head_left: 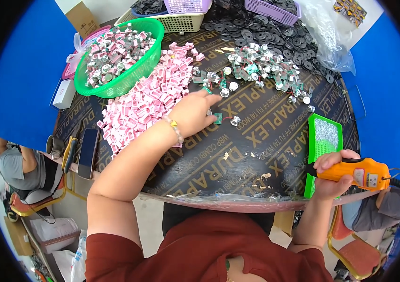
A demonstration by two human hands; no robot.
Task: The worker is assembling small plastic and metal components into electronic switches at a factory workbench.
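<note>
My left hand (194,112) reaches forward over the dark table, fingers on a small green circuit board with a round silver part (222,118) on red wires. It lies beside a heap of pink plastic housings (146,101). My right hand (334,175) grips an orange electric screwdriver (357,172) at the table's right front edge, its tip pointing left. Further back lies a pile of small wired assemblies (261,66).
A green basket (140,70) full of finished pink-and-silver pieces stands at the back left. Black rubber rings (275,33) and purple baskets (273,10) lie at the back. A green tray of screws (324,136) sits right. A phone (88,152) lies at the left edge. People sit nearby.
</note>
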